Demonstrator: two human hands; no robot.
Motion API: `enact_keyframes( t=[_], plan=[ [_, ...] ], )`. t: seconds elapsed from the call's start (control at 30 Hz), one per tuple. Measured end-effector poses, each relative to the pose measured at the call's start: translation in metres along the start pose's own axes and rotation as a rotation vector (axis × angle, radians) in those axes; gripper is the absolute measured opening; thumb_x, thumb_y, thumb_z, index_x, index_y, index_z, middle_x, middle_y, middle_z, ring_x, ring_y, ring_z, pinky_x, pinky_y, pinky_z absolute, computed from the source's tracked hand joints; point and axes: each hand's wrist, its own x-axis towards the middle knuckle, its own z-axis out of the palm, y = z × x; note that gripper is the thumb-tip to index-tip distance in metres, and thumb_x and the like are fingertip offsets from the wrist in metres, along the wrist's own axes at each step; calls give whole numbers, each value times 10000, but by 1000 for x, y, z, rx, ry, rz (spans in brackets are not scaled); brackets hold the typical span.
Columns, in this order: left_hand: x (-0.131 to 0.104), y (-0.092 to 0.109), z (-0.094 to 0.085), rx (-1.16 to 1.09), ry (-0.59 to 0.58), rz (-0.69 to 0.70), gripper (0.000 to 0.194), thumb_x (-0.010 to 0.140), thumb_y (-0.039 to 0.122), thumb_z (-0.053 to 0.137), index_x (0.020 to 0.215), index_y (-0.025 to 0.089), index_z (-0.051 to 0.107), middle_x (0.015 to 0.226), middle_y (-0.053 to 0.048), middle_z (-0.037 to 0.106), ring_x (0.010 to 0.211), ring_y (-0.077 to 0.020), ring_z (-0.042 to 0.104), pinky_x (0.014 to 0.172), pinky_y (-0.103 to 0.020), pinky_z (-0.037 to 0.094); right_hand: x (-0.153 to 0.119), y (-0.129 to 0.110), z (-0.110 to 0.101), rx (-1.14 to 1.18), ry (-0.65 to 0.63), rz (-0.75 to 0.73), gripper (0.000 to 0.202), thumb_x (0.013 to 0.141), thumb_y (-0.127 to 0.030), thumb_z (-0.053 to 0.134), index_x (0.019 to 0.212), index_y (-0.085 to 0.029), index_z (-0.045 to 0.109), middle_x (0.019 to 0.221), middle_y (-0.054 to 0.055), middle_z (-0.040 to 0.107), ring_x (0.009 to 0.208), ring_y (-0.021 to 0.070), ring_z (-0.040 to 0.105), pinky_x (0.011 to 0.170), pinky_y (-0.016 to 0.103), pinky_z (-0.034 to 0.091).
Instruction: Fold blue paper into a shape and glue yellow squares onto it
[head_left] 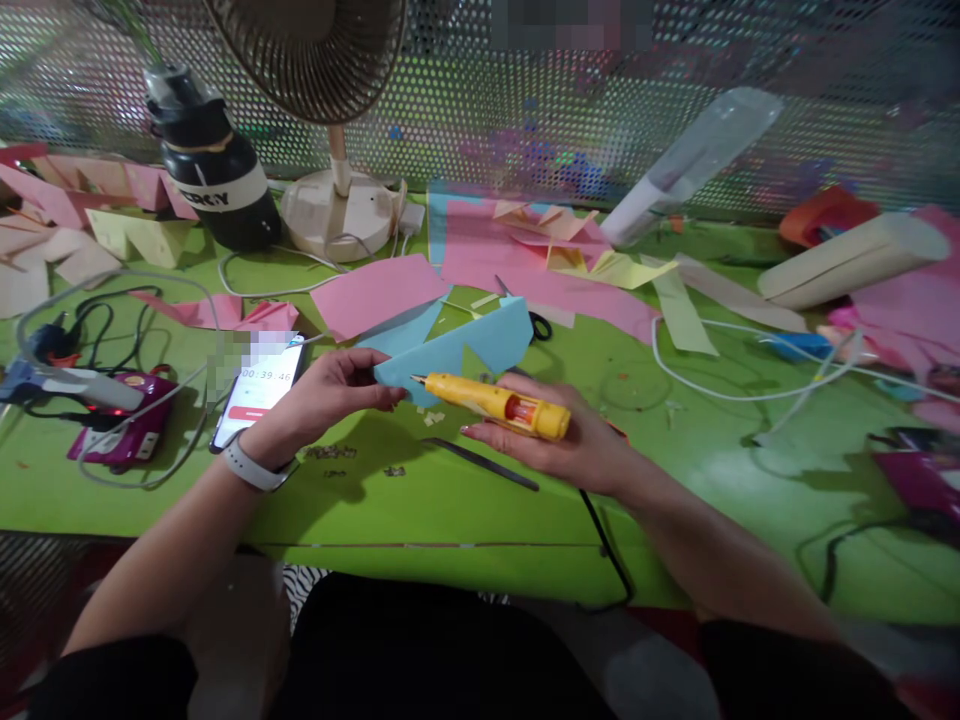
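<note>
My left hand (341, 388) is closed, its thumb and fingers pinching the left end of a folded light-blue sheet of paper (442, 355). The sheet is raised above the green table and has a pointed notch in its lower edge. In my right hand (559, 440) is a yellow tool (487, 400) with a thin pointed metal tip and a reddish window near its rear. That tip lies close to the paper's lower left edge; whether they touch, I cannot tell. Below my hands are dark tweezers (480, 463) and small brownish pieces (330, 452).
A phone (259, 390) showing a timer lies left, beside a purple power strip (124, 430) with cables. Behind are a black bottle (217, 170), a fan (337, 200), pink paper (382, 295) and scissors (540, 325). A black cord (611, 545) hangs over the front edge.
</note>
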Motion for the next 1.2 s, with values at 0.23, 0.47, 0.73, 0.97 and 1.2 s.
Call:
enact_keyframes(
  t=[0.23,0.47,0.73,0.97,1.2],
  plan=[
    [0,0,1,-4,-12,-4,209,669,221,811,840,162,707,764,-4,705,665,-103,627,673,-232,518,0,-1,0,-40,6,-2,368,829,-463,681,716,-220,429,594,-73,418,520,77,358,465,231,303],
    [-1,0,1,40,-14,7,212,682,247,797,856,169,703,782,-12,705,673,-117,631,674,-252,524,0,0,2,-52,18,-4,370,827,-469,679,711,-223,427,591,-72,433,514,81,359,463,238,307],
    [-1,1,1,18,-15,6,198,687,222,798,855,169,709,763,0,697,659,-102,615,660,-230,505,0,-2,0,-118,2,-16,362,840,-468,672,721,-221,436,575,-77,437,505,78,369,477,242,317],
    [-2,0,2,18,-24,12,190,693,218,798,853,171,706,765,2,694,662,-99,614,661,-226,499,-2,-2,1,-148,19,-35,367,850,-475,660,721,-221,428,580,-76,441,503,76,369,478,240,318],
    [-2,0,2,1,-22,2,188,713,199,783,873,150,697,760,7,688,665,-88,610,662,-211,492,-4,1,0,-172,3,-53,373,857,-474,656,725,-217,420,581,-78,427,508,71,372,472,225,308]
  ],
)
